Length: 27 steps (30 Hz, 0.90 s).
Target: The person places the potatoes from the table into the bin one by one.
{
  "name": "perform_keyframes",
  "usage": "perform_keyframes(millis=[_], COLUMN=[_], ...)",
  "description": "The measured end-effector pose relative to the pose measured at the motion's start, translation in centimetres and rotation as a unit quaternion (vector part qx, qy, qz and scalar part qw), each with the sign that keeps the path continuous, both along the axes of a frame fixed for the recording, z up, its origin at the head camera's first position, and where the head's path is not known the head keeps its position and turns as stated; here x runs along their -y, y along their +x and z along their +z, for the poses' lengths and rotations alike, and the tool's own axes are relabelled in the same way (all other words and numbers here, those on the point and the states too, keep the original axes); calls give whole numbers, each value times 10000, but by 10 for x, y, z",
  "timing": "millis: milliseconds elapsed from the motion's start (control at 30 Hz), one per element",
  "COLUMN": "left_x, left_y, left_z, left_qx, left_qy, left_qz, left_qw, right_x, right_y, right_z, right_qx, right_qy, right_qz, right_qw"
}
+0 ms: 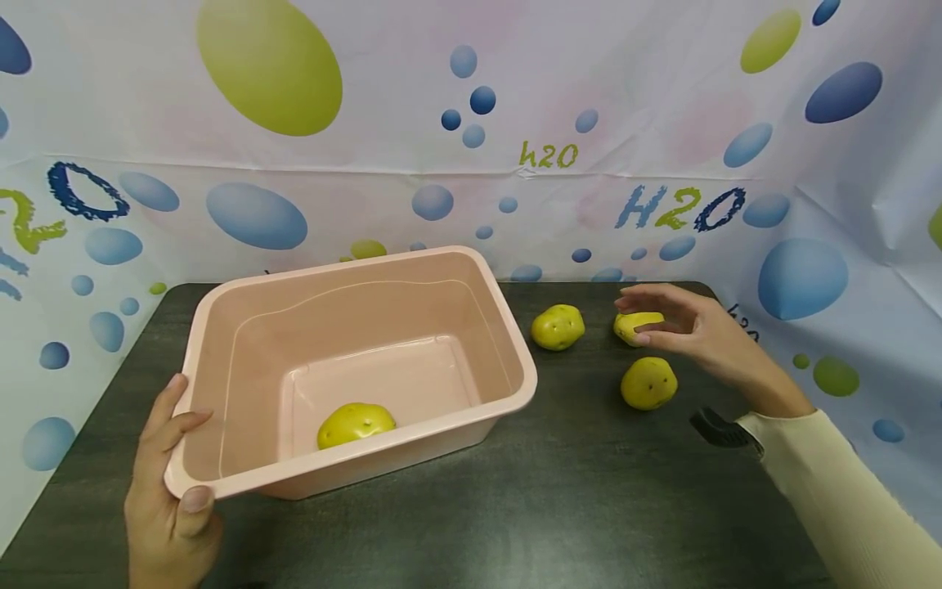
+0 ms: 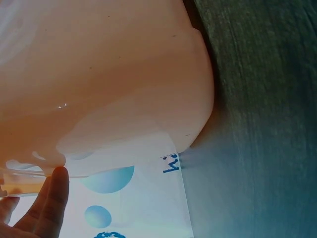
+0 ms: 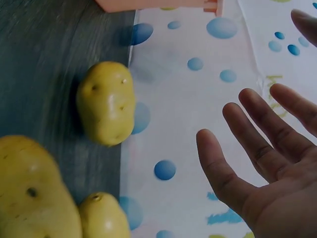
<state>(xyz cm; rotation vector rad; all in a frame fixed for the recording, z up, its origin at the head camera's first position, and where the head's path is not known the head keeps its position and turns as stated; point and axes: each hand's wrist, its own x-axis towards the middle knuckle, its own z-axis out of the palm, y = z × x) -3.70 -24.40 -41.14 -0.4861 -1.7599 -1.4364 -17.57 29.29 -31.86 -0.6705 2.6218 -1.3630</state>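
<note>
Between tub [image 1: 368, 311] and right hand [image 1: 702, 329] lies one yellow potato [image 1: 558, 328].

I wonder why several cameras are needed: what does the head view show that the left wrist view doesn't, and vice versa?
Only the head view: the inside of the basin with one potato, three potatoes on the table, and the right hand.

Only the left wrist view: the outer wall of the basin's end beside the left hand.

Both: part of the basin, the left hand at its rim, the dark table, the bubble-patterned backdrop.

Pink basin [image 1: 368, 315], potato [image 1: 356, 424] inside, three potatoes [image 1: 648, 383] outside
</note>
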Motion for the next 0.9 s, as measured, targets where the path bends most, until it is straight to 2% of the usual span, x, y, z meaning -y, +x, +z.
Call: perform_keyframes(millis=[267, 367, 567, 733, 900], left_x=[0, 0, 0, 0, 0], left_y=[0, 0, 0, 1, 1], left_z=[-1, -1, -1, -1, 0], left_qx=[47, 44, 57, 51, 31], left_qy=[-16, 0, 42, 56, 89], left_qz=[25, 18, -10, -82, -176], left_qw=[10000, 10000, 10000, 9999, 9998], right_x=[-17, -21, -25, -28, -34], right_y=[8, 12, 17, 21, 28], right_z=[-27, -35, -42, -47, -52], right_qx=[-102, -15, 325, 546, 500], right_qy=[182, 443, 1197, 1331, 1422], right_qz=[-385, -660, -1308, -1539, -1729], right_qw=[9990, 9968, 9836, 9775, 9733])
